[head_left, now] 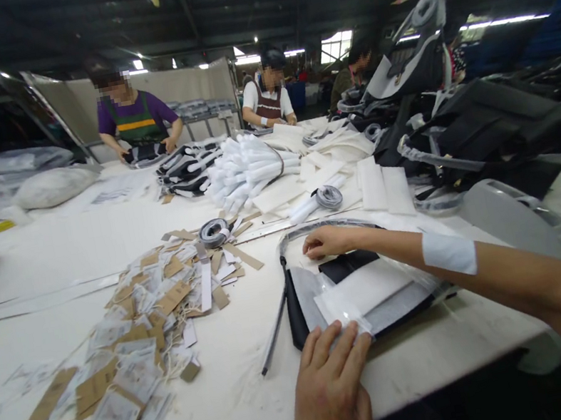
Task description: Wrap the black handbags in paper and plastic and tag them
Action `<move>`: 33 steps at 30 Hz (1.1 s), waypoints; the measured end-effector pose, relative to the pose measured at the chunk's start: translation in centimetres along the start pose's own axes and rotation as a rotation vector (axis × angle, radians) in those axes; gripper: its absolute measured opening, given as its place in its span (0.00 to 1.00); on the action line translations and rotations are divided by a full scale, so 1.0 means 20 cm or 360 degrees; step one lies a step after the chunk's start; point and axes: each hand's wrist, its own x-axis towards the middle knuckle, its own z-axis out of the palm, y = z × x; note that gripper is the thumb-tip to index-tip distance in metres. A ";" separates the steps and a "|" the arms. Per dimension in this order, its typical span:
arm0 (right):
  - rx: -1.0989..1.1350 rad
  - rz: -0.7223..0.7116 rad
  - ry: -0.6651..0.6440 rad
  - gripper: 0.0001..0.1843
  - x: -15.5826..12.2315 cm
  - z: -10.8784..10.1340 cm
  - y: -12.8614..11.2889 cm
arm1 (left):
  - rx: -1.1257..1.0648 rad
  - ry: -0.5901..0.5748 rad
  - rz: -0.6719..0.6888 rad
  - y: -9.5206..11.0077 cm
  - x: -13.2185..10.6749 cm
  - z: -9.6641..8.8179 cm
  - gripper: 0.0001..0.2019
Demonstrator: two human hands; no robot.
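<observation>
A black handbag [296, 319] lies flat on the white table in front of me, with grey-white lining or wrapping showing. A white padding sheet [365, 289] rests on it, and its handle [310, 228], wrapped in clear plastic, arches over the far side. My left hand [330, 386] is open, its fingertips resting on the near edge of the sheet and clear film. Reaching across from the right, my right hand [330, 241] is over the bag inside the handle's arch. Its fingers are curled together; what they pinch, if anything, is too small to name.
Left of the bag is a heap of brown and white tags [153, 319] with strings. Behind it lie a coiled strap [214, 232], a bundle of white padding rolls [252, 171] and another coil [329, 197]. Black bags [514, 118] pile up at right. Co-workers [137, 119] stand across the table.
</observation>
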 end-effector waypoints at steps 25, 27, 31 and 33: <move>0.0333 0.0143 0.0254 0.29 -0.09 0.20 0.04 | 0.0103 0.0092 0.0050 0.00 0.00 0.03 0.41; 0.0260 0.0132 0.0329 0.24 -0.09 0.21 0.04 | 0.0121 0.0098 0.0059 0.01 -0.01 0.04 0.41; 0.0068 0.0161 0.0558 0.19 -0.07 0.24 0.02 | 0.0155 0.0088 0.0082 0.02 -0.01 0.04 0.41; -0.0011 0.0149 0.0624 0.19 -0.05 0.26 0.00 | 0.0150 0.0059 0.0071 0.02 -0.01 0.03 0.41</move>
